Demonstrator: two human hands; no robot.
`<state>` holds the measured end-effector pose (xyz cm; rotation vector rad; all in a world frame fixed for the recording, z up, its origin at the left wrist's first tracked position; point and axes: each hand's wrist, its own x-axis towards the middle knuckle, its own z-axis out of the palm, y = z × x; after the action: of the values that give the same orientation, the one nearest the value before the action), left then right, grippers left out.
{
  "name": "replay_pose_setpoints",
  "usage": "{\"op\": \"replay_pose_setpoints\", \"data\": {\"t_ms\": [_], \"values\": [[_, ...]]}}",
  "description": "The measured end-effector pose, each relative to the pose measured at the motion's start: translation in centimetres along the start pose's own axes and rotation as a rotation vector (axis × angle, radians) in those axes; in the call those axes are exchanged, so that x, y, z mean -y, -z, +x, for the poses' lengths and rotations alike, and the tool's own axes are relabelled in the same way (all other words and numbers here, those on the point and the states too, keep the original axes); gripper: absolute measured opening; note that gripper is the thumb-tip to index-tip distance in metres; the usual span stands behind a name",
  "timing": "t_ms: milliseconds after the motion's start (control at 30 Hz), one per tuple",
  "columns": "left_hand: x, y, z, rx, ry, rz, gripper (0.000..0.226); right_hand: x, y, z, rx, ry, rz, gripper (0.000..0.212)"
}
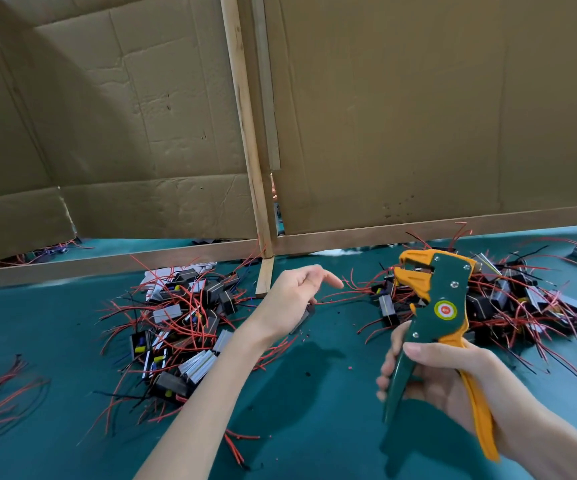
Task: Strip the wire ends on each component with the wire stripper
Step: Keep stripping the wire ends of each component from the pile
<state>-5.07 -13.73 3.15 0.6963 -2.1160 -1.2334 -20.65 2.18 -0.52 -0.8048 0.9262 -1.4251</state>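
Left heap of wired components (176,323): can't tell stripped from raw. Left hand (290,299) loosely curled over one dark component (302,318), grip unclear; right hand (453,372) wraps the wire stripper (432,306) handles, no wire in its jaws, round sticker (445,310) unreadable. Right heap (508,306) just as tangled, so I'd judge plenty left.

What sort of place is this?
Probably a small electronics assembly bench: piles of wired components on a green table, a wire stripper in the right hand, and cardboard partitions on wooden frames behind.
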Motion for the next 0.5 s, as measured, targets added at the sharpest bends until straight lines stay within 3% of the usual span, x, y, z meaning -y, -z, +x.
{"op": "replay_pose_setpoints", "data": {"t_ms": [167, 333, 500], "values": [[-0.5, -0.2, -0.3, -0.017, -0.018, 0.139, 0.031, 0.1, -0.4, 0.0, -0.029, -0.077, -0.006, 0.032], [-1.5, -0.2, -0.5, -0.031, -0.160, 0.015, 0.017, 0.1, -0.6, -0.2, -0.001, -0.117, -0.036, 0.036], [-2.7, -0.2, -0.8, 0.000, -0.176, -0.069, 0.012, 0.5, -0.8, -0.5, 0.069, -0.121, -0.072, 0.035]]}}
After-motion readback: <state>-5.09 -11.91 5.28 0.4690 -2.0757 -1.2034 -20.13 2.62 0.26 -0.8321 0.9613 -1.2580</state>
